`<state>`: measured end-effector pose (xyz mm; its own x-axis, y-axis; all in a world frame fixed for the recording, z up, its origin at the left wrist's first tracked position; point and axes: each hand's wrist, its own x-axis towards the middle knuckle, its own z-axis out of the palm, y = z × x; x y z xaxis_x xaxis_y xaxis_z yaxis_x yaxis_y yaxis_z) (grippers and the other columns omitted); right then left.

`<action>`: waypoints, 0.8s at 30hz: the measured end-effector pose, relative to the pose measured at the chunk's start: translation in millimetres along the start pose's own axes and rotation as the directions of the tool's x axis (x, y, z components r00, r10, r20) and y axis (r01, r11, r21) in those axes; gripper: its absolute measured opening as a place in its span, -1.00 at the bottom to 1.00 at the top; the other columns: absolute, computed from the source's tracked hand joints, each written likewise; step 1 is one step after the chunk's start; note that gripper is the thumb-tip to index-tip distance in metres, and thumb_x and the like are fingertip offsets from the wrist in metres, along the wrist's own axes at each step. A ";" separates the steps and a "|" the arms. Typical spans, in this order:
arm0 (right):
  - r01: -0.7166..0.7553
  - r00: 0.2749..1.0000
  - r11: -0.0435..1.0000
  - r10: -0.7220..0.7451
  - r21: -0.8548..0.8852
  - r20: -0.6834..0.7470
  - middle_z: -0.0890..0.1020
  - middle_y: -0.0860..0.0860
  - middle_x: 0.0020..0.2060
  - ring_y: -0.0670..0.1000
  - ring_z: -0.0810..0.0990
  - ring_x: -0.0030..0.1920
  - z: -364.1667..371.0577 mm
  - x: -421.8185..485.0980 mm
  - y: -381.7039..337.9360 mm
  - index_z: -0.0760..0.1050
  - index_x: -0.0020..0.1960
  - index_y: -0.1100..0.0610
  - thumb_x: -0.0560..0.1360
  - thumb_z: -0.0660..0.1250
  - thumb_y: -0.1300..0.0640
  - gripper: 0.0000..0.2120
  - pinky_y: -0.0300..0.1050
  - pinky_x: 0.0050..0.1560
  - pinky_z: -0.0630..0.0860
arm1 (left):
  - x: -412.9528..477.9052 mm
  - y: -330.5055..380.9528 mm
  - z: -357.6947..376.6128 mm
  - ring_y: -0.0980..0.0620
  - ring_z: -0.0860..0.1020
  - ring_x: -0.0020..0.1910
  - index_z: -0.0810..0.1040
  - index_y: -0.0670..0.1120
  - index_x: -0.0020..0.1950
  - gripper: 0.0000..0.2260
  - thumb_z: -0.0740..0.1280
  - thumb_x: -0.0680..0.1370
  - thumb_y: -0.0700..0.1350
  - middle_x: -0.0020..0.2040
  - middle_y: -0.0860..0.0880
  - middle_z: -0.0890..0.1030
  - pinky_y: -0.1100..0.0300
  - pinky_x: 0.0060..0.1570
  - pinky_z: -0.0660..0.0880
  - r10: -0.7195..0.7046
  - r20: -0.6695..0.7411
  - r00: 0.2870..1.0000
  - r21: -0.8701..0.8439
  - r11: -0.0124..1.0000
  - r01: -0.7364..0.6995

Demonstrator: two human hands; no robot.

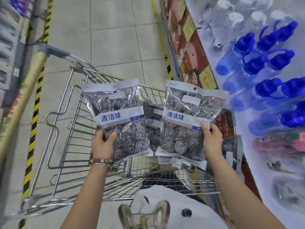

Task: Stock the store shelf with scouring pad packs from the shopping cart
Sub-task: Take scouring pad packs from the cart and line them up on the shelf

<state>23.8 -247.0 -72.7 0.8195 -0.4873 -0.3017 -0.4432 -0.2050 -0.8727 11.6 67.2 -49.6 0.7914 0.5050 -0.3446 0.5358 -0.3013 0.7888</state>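
1. Blue-capped bottles (264, 63) lie in rows at the right.
2. Clear bottles (234, 19) with pale caps sit beyond them, blurred.
3. A pink item (298, 142) shows below the blue ones, too blurred to tell.
4. A red panel (189, 52) with cartoon prints runs along the floor.
5. The tiled floor (115, 30) carries yellow-black tape (35, 113) along its left side.
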 end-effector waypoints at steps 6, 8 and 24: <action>0.076 0.986 0.997 -0.078 -0.020 -0.149 0.56 0.06 -0.13 -0.11 0.45 -0.25 -36.4 -12.0 -11.2 0.53 0.14 0.25 0.57 0.27 0.09 -0.74 -0.51 -0.33 0.33 | -23.5 29.6 14.6 0.14 0.43 -0.29 0.47 -0.04 0.00 -0.87 0.31 0.51 -0.24 -0.23 0.07 0.50 0.28 -0.33 0.33 0.084 0.182 0.980 -0.148 0.987 -0.057; 0.086 0.975 0.994 -0.096 -0.060 -0.202 0.55 0.09 -0.11 -0.02 0.45 -0.25 -51.8 -13.8 -14.1 0.52 0.16 0.32 0.55 0.30 0.06 -0.65 -0.57 -0.36 0.29 | -26.4 36.0 24.2 0.12 0.42 -0.29 0.47 -0.05 -0.03 -0.87 0.31 0.51 -0.26 -0.24 0.06 0.49 0.25 -0.30 0.35 0.117 0.237 0.964 -0.206 0.976 -0.068; 0.038 0.835 0.999 -0.030 0.003 -0.550 0.44 -0.03 -0.38 -0.18 0.37 -0.39 -92.4 -47.1 8.6 0.52 -0.08 0.21 0.56 0.29 0.15 -0.87 -0.43 -0.38 0.29 | -41.6 56.0 83.4 0.21 0.34 -0.43 0.46 -0.01 -0.05 -0.95 0.31 0.52 -0.12 -0.27 0.05 0.46 0.49 -0.54 0.32 0.244 0.398 0.884 -0.189 0.965 -0.181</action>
<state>-52.2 -304.3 -30.5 0.4973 -0.8674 -0.0145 -0.4108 -0.2207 -0.8846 33.2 -38.1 -33.5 0.9476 0.0513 -0.3153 0.3184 -0.2292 0.9198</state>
